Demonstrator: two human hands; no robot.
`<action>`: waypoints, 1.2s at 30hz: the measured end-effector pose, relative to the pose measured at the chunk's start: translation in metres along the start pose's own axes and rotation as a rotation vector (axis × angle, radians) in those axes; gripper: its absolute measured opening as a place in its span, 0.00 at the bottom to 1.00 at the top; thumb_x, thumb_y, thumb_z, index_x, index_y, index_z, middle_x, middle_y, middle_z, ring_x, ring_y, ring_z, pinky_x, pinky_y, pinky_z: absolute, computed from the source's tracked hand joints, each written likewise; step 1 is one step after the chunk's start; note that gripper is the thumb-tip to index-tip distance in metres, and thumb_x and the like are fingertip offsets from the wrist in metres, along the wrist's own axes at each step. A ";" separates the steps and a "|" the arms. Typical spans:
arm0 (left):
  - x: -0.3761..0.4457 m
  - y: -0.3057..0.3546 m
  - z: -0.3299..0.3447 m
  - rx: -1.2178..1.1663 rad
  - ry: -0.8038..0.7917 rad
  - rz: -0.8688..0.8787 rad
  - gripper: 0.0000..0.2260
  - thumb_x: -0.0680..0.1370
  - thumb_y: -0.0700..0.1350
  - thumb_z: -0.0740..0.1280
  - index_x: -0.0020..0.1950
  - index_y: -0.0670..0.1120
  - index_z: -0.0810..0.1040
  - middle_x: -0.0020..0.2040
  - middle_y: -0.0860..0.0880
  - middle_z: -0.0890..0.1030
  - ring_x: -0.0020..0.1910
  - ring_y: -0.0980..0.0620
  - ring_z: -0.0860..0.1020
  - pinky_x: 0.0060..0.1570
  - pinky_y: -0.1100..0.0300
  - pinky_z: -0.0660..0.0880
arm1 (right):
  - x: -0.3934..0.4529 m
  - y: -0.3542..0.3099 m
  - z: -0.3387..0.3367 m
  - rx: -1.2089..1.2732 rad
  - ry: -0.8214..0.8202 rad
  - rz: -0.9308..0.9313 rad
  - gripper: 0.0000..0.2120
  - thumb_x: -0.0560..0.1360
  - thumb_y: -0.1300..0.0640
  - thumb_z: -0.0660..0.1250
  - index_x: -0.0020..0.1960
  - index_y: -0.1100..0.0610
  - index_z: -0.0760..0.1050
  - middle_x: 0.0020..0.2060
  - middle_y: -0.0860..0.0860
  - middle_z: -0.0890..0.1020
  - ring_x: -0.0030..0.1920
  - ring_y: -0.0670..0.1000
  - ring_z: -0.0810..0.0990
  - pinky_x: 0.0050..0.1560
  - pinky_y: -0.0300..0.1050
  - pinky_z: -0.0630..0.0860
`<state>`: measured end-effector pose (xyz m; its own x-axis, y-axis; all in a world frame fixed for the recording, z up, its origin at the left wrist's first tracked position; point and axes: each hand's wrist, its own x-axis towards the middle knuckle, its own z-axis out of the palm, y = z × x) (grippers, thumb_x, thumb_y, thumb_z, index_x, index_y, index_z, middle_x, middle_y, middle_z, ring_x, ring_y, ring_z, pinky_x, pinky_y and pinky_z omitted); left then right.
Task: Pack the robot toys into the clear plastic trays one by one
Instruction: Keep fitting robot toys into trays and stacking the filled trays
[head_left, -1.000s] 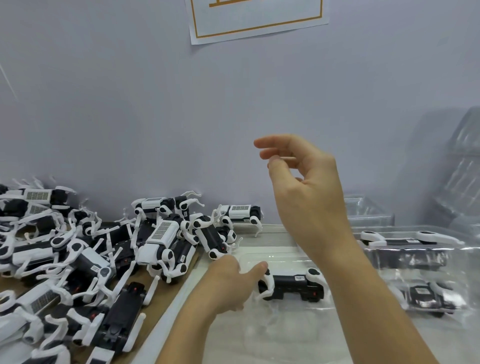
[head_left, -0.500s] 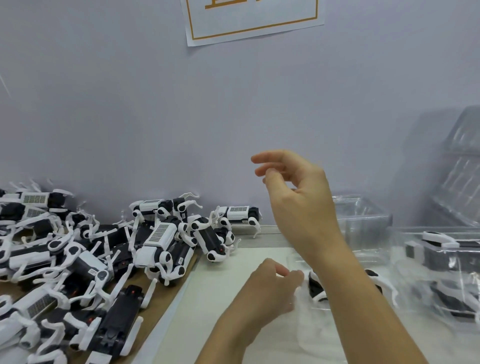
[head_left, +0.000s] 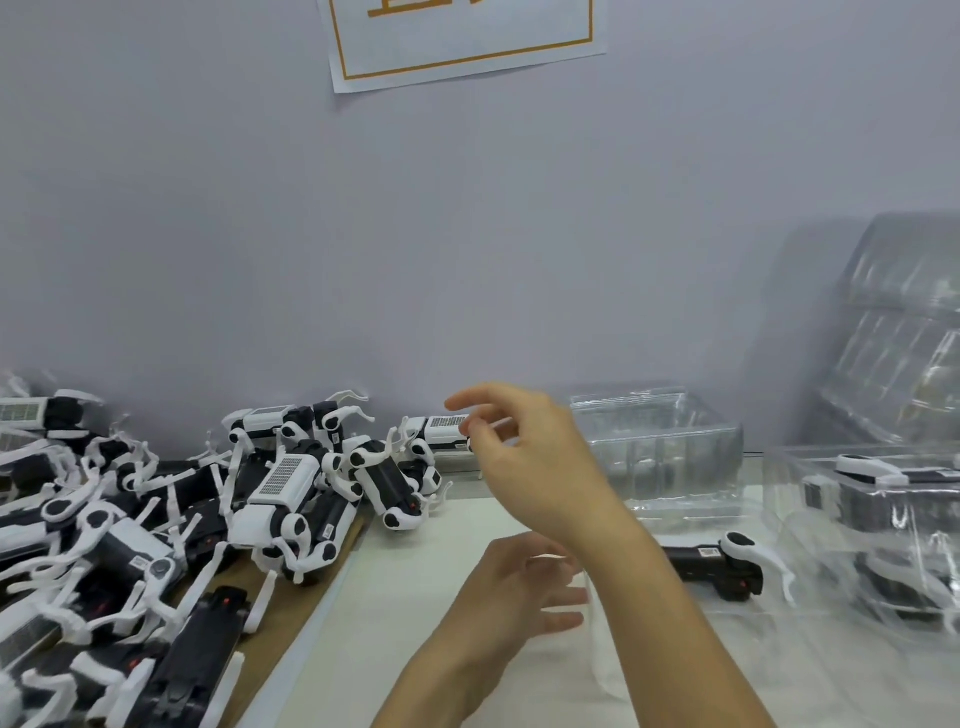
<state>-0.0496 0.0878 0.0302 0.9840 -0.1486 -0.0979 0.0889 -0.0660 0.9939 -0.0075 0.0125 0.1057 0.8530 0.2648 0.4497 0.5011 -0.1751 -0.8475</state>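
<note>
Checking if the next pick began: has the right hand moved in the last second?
Yes. The right hand has dropped left toward the toy pile, fingertips now level with its rearmost toy.

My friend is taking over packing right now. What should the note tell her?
Right hand: raised above the table, fingers loosely curled, holding nothing.
Left hand: low over the white table, fingers relaxed, empty.
Black-and-white robot dog toys: a big loose pile on the left, still unpacked.
One black robot toy lies just right of the hands, seemingly in a clear plastic tray.
Packed clear tray: at the right, toys inside.
Empty clear trays: by the wall.
Left to do: pack the pile, one toy at a time.
</note>
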 end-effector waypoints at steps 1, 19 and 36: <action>0.001 -0.001 0.002 0.002 0.010 0.007 0.17 0.73 0.43 0.65 0.58 0.36 0.80 0.54 0.38 0.82 0.53 0.44 0.83 0.60 0.47 0.77 | 0.000 0.000 -0.001 0.004 -0.004 0.004 0.14 0.79 0.61 0.60 0.52 0.45 0.81 0.44 0.44 0.82 0.37 0.42 0.79 0.33 0.31 0.74; 0.014 0.000 0.017 0.158 0.155 0.039 0.13 0.81 0.33 0.56 0.56 0.41 0.80 0.53 0.38 0.82 0.48 0.44 0.84 0.51 0.50 0.82 | 0.002 0.018 -0.026 0.035 0.061 0.060 0.14 0.78 0.61 0.60 0.52 0.47 0.82 0.41 0.49 0.84 0.40 0.44 0.78 0.36 0.29 0.73; 0.140 0.058 0.038 1.236 0.100 0.445 0.16 0.77 0.51 0.61 0.65 0.61 0.74 0.58 0.61 0.78 0.61 0.58 0.69 0.49 0.56 0.59 | 0.002 0.047 -0.079 0.148 0.722 0.221 0.15 0.73 0.67 0.60 0.44 0.49 0.80 0.40 0.45 0.82 0.40 0.39 0.80 0.36 0.30 0.73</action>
<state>0.0878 0.0258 0.0721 0.9042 -0.3220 0.2807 -0.3895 -0.8913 0.2320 0.0288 -0.0702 0.0889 0.8403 -0.4549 0.2950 0.3267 -0.0094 -0.9451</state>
